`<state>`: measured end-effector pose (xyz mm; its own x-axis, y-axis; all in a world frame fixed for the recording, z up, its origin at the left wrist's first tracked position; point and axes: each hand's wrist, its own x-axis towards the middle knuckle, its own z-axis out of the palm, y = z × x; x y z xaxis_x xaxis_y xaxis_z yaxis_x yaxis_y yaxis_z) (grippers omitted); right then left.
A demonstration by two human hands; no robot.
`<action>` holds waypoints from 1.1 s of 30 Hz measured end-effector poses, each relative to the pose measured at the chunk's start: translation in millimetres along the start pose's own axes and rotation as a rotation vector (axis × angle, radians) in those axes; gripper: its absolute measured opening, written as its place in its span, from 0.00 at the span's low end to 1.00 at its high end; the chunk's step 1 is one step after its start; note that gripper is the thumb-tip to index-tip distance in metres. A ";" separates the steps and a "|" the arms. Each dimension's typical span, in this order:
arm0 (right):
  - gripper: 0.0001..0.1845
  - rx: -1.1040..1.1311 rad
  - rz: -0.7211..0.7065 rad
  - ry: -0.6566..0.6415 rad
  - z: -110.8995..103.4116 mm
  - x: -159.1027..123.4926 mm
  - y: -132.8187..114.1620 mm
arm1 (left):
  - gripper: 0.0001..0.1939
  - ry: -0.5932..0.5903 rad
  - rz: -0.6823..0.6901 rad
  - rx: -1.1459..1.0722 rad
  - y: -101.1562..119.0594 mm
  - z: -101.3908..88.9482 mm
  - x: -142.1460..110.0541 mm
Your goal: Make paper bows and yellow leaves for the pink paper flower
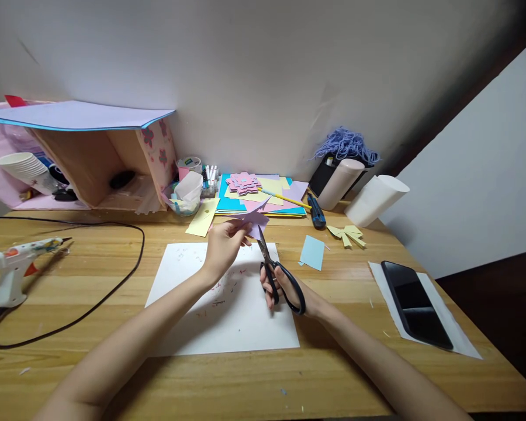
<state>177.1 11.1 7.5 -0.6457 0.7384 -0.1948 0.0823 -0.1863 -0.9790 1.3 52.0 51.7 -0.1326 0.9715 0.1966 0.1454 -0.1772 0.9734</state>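
Note:
My left hand (222, 248) pinches a piece of purple paper (258, 221) above a white sheet (245, 327) that carries small coloured marks. In my right hand (284, 286) is a pair of black-handled scissors (268, 257), with fingers through the loops. The blades point up and away, their tips at the lower right edge of the purple paper. Whether the blades touch the paper I cannot tell. To the right of the scissors lies a light blue paper piece (312, 252), and beyond it a yellow paper bow (347, 235).
A glue gun (15, 269) with a looping black cord (142, 234) occupies the left. Behind stand a cardboard box (100, 158), a clear cup of scraps (186, 196), stacked coloured paper (228, 202) and a utility knife (317, 211). White rolls (377, 200) and a phone (416, 304) are on the right.

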 end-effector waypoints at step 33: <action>0.33 -0.052 0.002 0.008 0.1 -2.1 -4.1 | 0.10 0.006 -0.009 -0.023 -3.6 2.5 -0.7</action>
<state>178.1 10.2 12.0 -0.6395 0.7432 -0.1969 0.1233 -0.1537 -0.9804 3.3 52.4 47.7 -0.1400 0.9720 0.1888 0.1217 -0.1723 0.9775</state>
